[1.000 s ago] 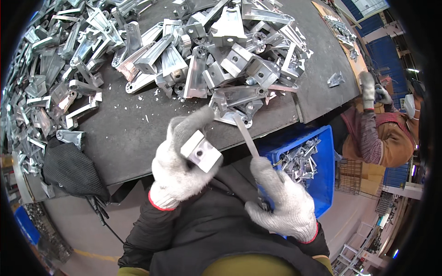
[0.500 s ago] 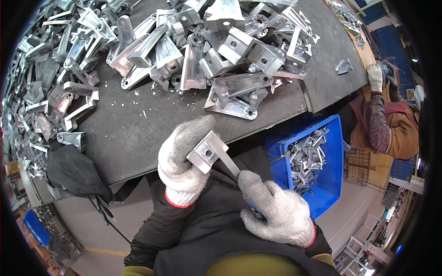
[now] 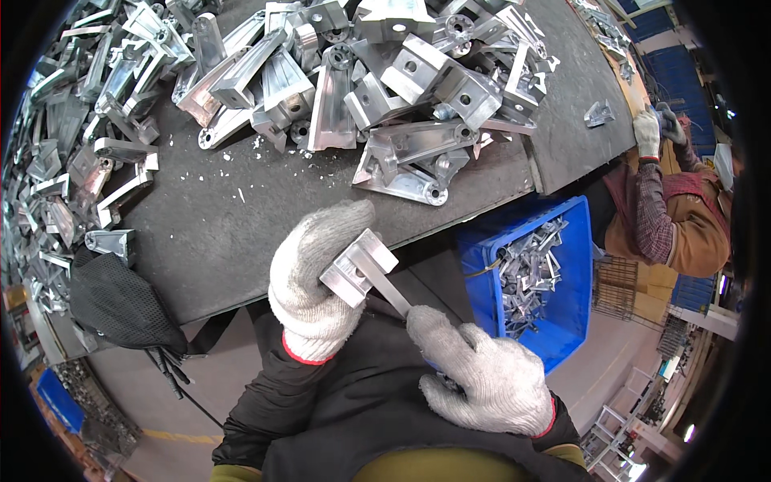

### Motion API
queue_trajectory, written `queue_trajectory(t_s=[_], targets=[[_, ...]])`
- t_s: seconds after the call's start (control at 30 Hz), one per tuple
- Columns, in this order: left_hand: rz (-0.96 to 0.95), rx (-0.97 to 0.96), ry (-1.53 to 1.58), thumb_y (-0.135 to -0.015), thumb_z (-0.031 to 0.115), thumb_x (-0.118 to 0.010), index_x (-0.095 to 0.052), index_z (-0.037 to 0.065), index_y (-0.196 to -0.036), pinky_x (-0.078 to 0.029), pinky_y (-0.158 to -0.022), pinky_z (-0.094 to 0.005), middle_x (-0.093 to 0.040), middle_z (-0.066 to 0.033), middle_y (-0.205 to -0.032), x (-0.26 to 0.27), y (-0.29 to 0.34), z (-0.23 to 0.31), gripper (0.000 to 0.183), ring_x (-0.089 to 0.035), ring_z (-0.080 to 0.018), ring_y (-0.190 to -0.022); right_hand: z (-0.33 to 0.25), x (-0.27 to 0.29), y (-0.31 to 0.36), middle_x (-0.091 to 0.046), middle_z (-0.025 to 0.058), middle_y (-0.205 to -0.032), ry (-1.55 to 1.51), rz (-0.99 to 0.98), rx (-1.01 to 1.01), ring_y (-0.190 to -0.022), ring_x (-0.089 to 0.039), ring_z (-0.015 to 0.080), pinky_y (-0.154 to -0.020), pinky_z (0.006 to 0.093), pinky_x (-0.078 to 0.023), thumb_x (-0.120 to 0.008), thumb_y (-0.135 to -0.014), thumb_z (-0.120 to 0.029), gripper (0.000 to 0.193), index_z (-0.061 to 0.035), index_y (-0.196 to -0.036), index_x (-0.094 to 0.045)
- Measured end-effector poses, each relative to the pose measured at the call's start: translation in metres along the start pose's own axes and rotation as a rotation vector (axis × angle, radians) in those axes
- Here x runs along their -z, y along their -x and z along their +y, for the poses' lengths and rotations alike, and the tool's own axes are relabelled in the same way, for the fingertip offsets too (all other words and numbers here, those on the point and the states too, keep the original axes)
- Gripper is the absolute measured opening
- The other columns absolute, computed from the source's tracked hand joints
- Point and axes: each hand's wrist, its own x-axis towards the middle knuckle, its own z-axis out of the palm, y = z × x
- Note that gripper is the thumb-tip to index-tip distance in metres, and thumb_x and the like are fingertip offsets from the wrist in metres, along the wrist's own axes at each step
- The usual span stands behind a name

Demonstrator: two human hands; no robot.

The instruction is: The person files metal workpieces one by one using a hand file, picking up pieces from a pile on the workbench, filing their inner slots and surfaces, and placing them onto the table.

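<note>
My left hand [image 3: 301, 277], in a white knit glove with a red cuff, is closed around a silver cast-metal bracket [image 3: 344, 283]. The bracket's squared end shows above the fingers; the rest is hidden by the glove. A flat, narrow metal file [image 3: 389, 292] lies across that end and covers its hole. My right hand [image 3: 491, 377], gloved alike, grips the file's near end, with the forefinger stretched along it. The handle is mostly hidden in the palm. Both hands are just in front of the dark worktable [image 3: 241, 241].
Similar metal brackets [image 3: 333, 104] are heaped along the table's far side and left. A blue bin [image 3: 566, 321] of metal parts stands to the right, below the edge. A black mesh bag [image 3: 120, 297] hangs at the left. A co-worker [image 3: 671, 201] in gloves works at far right.
The file has slid up and left over the bracket's end, covering the hole that showed before. My right hand has moved slightly left with it. My left hand keeps its grip.
</note>
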Motion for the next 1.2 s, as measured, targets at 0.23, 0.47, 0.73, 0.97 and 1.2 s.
queue_trajectory(t_s=[0.23,0.47,0.73,0.97,1.2], targets=[[-0.113,-0.120,-0.067,-0.089,0.026,-0.080,-0.061,-0.009,-0.129,-0.060,-0.088,-0.0366,-0.066,-0.0204,-0.125,0.011,0.000,-0.012,0.056,-0.069,-0.0281,-0.106,0.005,0.007,0.002,-0.069,0.0150,-0.099,-0.061,0.034,-0.055,-0.078,-0.071,0.0378,-0.068,0.0445,-0.058,-0.079,-0.080,-0.028,0.073,-0.0169,-0.147,-0.054],[0.040,0.116,-0.037,-0.076,0.006,-0.073,-0.069,-0.002,-0.121,-0.053,-0.098,-0.0416,-0.072,-0.0183,-0.116,-0.001,0.001,0.005,0.046,-0.070,-0.0330,-0.109,0.001,0.003,-0.003,-0.067,0.0157,-0.095,-0.005,-0.081,-0.048,-0.072,-0.070,0.0378,-0.062,0.0460,-0.057,-0.077,-0.082,-0.032,0.073,-0.0183,-0.149,-0.052],[-0.078,-0.094,-0.205,-0.088,0.015,-0.078,-0.064,-0.008,-0.123,-0.062,-0.086,-0.0369,-0.066,-0.0216,-0.121,0.007,0.000,-0.005,0.044,-0.069,-0.0280,-0.104,0.002,0.001,-0.007,-0.066,0.0157,-0.092,-0.075,-0.036,-0.021,-0.068,-0.069,0.0372,-0.060,0.0461,-0.057,-0.076,-0.083,-0.029,0.075,-0.0194,-0.152,-0.050],[-0.013,-0.066,-0.204,-0.091,0.021,-0.075,-0.066,-0.007,-0.120,-0.060,-0.083,-0.0353,-0.067,-0.0228,-0.121,0.003,-0.001,-0.001,0.042,-0.069,-0.0265,-0.100,-0.003,0.006,-0.012,-0.064,0.0170,-0.085,-0.005,-0.085,-0.001,-0.062,-0.068,0.0362,-0.055,0.0457,-0.056,-0.074,-0.085,-0.030,0.069,-0.0218,-0.150,-0.052],[-0.033,-0.022,-0.088,-0.089,0.018,-0.074,-0.062,-0.005,-0.127,-0.055,-0.099,-0.0410,-0.068,-0.0207,-0.126,0.004,0.006,-0.005,0.046,-0.068,-0.0291,-0.114,-0.004,0.003,-0.008,-0.064,0.0171,-0.085,0.123,-0.089,-0.011,-0.059,-0.067,0.0366,-0.053,0.0453,-0.056,-0.074,-0.085,-0.032,0.065,-0.0266,-0.148,-0.055]])
